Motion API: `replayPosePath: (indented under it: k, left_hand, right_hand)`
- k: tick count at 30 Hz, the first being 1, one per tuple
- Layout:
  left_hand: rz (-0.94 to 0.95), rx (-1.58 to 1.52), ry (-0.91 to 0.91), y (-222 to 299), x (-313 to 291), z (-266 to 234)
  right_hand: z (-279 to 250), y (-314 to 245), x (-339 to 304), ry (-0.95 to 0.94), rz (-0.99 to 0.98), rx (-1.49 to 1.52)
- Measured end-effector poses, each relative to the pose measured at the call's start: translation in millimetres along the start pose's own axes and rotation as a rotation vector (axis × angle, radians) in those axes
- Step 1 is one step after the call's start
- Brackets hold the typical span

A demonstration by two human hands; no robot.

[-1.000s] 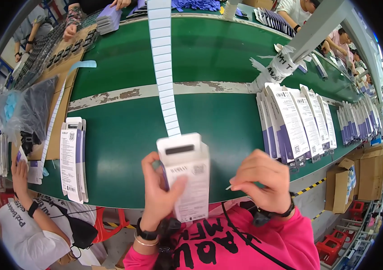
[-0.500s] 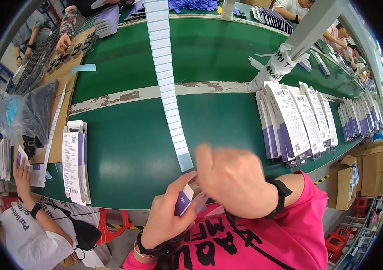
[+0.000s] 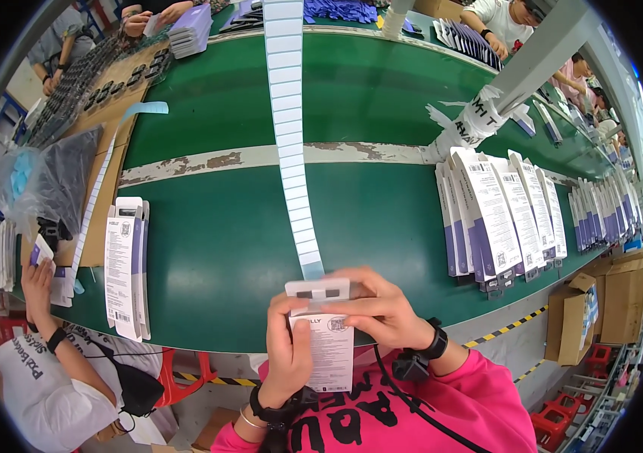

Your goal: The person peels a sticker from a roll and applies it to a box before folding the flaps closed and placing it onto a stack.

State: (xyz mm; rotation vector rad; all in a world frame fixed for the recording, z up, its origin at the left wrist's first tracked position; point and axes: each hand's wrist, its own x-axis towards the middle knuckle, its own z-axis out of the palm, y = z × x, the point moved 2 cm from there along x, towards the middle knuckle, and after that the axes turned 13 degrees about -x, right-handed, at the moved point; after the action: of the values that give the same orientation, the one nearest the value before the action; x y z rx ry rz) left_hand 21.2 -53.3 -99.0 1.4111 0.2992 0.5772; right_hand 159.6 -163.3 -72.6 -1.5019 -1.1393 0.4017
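Far L, lower L of frame: co-worker's hand (image 3: pixel 37 291) on a small wht/purple carton (image 3: pixel 41 251). Next, L of centre: upright wht/purple boxes (image 3: pixel 126 264), backs w/ small print + a sq. code. Label strip (image 3: pixel 286 143) runs from top edge to just above the hands; its wht labels look blank at this res.

Lower centre: L hand (image 3: pixel 289 355) curled round L edge of white box (image 3: pixel 325 362), thumb flat on its face. Box is at lower centre, print side up, hang tab toward strip. R hand (image 3: pixel 391 313) half closed, thumb + fingers pinching box's top R, partly behind tab; blurred a bit.

Chg vs ½ s ago: R hand was a blur by strip end, box tipped; now both hands on box, face up. Pale patch (image 3: pixel 320 291) splits tab slot, which 1 s ago was one unbroken dark gap; prob. a label, can't be sure. If so, R fingers are likely pressing it down.

R side: box rows (image 3: pixel 495 215) w/ barcodes, sq. codes; pole wrap (image 3: pixel 474 121), upper R, has blk handwritten caps. Pink top (image 3: pixel 427 408), bottom: big blk letters, partly hidden.
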Motion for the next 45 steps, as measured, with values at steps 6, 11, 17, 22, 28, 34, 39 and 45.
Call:
replayPosePath:
  k: [6, 11, 17, 22, 28, 34, 39, 45]
  left_hand:
    - [0.058, -0.14, 0.075, -6, 0, 1]
    - [0.016, 0.112, 0.019, 6, 13, -6]
    - [-0.113, 0.123, -0.021, 38, 20, -14]
    - [-0.346, -0.127, 0.063, 51, 21, -17]
    - [-0.031, 0.082, -0.099, 24, 0, -15]
    - [0.022, 0.113, -0.103, 11, -16, -17]
    - [-0.031, 0.051, -0.135, 7, -10, -20]
    - [0.219, 0.806, 0.2, 66, 55, -81]
  right_hand:
    - [-3, 17, -17, -0.084, 0.152, 0.144]
    - [-6, -3, -8, -0.007, 0.31, -0.199]
    - [-5, -21, 5, -0.049, 0.519, -0.027]
    - [-2, -31, 12, -0.033, 0.621, 0.135]
    - [-1, -7, -17, -0.066, 0.287, -0.101]
    - [3, 6, -41, -0.055, 0.257, 0.216]
    - [-6, -2, -25, -0.118, 0.146, 0.012]
    - [-79, -16, 17, 0.319, 0.243, -0.554]
